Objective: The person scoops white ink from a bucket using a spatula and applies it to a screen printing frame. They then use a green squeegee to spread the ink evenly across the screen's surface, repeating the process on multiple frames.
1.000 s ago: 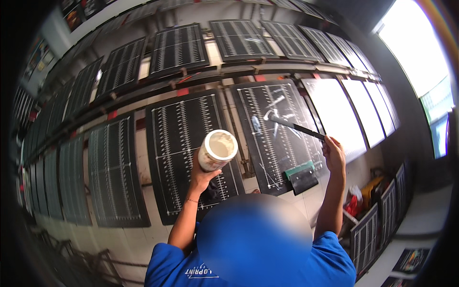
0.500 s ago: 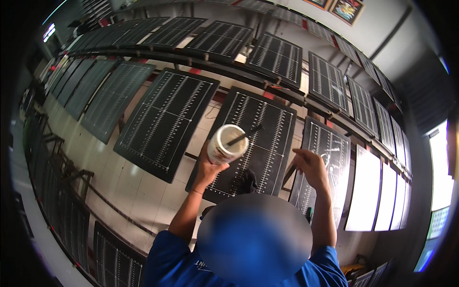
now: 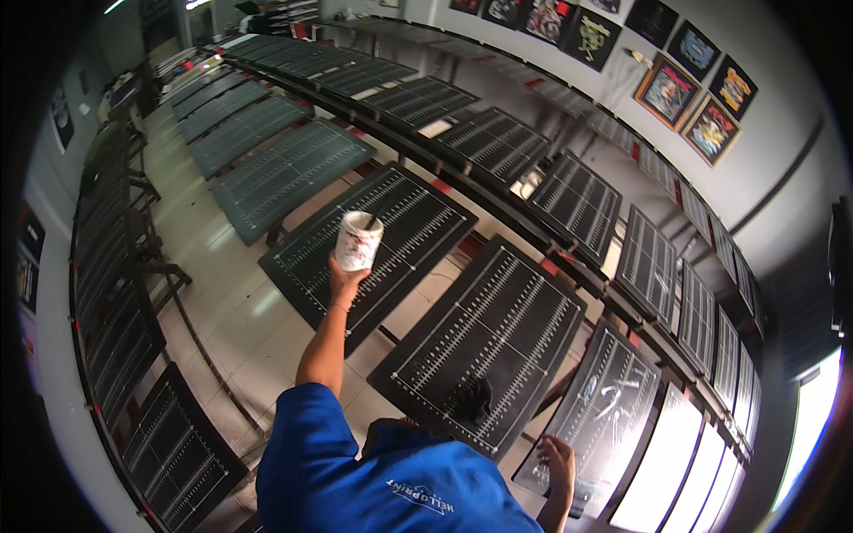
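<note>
Fingers (image 3: 335, 264) of the left hand (image 3: 346, 282) clamp a smudged white tub (image 3: 359, 246) over a ruled black board (image 3: 395, 258), where a tilt could tip out its black stick (image 3: 376, 218), the right hand (image 3: 557, 458) loosely uncurled.

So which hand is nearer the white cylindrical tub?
Left: the left hand grips the tub low down; the right hand is well apart, seen against the glossy black rectangular board.

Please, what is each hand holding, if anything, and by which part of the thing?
The left hand holds the white tub by its lower end. The right hand shows nothing held.
</note>
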Action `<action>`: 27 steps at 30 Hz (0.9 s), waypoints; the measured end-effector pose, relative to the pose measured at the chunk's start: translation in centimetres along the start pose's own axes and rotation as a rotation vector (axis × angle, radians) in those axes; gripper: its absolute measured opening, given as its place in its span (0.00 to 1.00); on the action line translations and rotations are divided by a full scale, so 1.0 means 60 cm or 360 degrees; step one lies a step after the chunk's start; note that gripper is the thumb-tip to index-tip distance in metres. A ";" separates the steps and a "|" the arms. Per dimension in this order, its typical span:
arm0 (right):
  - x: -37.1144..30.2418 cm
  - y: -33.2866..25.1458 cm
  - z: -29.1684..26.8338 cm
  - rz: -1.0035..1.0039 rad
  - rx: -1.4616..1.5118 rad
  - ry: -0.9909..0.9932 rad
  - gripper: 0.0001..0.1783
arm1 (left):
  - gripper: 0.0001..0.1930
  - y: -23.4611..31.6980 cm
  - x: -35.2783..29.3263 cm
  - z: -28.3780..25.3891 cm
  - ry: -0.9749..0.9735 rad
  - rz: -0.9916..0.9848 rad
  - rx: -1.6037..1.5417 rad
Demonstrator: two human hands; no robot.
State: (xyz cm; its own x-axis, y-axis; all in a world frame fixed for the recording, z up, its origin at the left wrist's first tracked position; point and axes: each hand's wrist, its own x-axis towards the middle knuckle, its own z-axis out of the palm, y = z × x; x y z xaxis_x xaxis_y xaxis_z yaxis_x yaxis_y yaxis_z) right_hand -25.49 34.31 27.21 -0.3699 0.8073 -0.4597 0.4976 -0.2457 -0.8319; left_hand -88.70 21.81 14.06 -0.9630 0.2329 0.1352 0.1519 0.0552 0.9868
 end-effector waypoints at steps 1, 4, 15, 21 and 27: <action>0.001 0.015 0.007 0.0009 0.0051 -0.0029 0.19 | 0.55 -0.010 0.000 -0.009 0.0033 0.0045 0.0052; -0.013 0.017 0.019 0.0037 0.0143 -0.0018 0.18 | 0.57 0.018 -0.023 0.021 0.0069 -0.0037 0.0335; -0.034 -0.070 -0.059 -0.0256 0.0177 0.0174 0.17 | 0.54 0.011 -0.022 -0.027 0.0084 -0.0350 0.1090; -0.171 -0.320 -0.176 -0.1223 0.0051 0.0649 0.14 | 0.47 0.009 -0.035 -0.002 0.0042 -0.0076 0.1079; -0.372 -0.523 -0.181 -0.3074 -0.1048 0.0619 0.14 | 0.19 0.186 -0.131 -0.062 -0.0127 0.0046 0.0925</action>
State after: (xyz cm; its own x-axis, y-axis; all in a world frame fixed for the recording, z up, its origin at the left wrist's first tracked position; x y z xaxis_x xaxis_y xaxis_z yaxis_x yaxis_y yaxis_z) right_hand -24.33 29.81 66.95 -0.5391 -0.1968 0.8190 -0.0633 0.9790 0.1935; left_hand -80.24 16.97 24.35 -0.9405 0.3132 0.1318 0.2963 0.5659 0.7694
